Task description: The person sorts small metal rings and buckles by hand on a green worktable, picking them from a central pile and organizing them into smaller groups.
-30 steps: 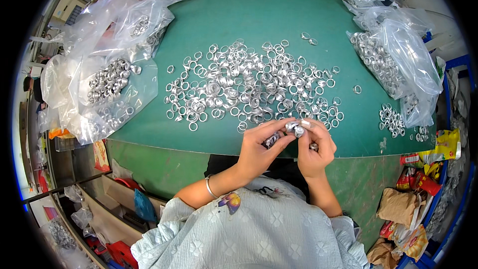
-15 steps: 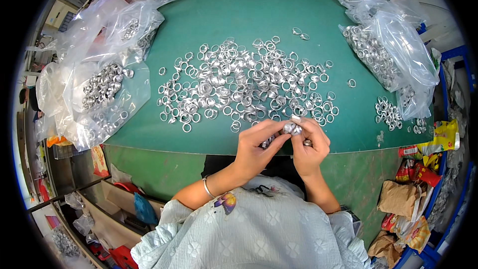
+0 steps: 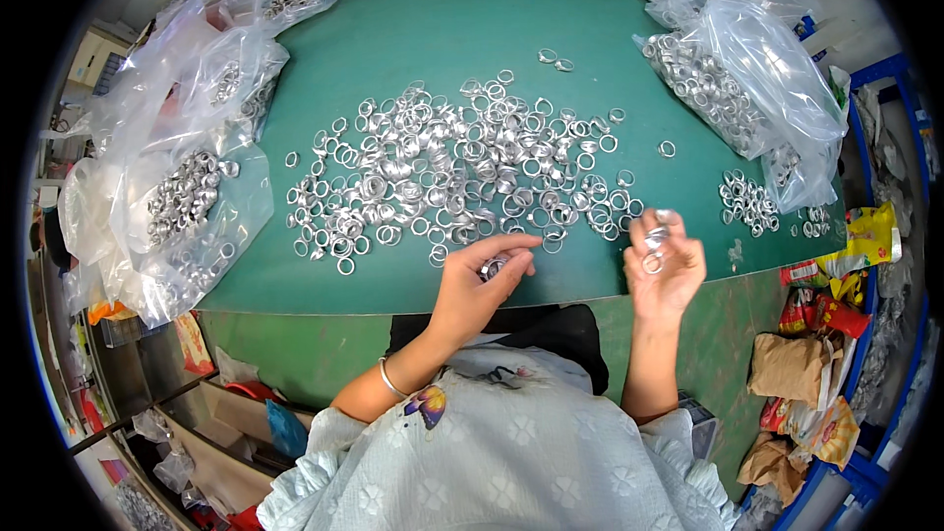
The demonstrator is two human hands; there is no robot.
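Clear bags (image 3: 177,206) hold metal rings (image 3: 182,195); hands (image 3: 482,280) pinch more.

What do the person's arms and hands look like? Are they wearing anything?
Both hands are bare, with no gloves. The left hand has a thin silvery bangle around its wrist. The right hand wears nothing that shows. The forearms are bare too, coming out of short, frilly sleeves of a pale blue top with a flower pattern.
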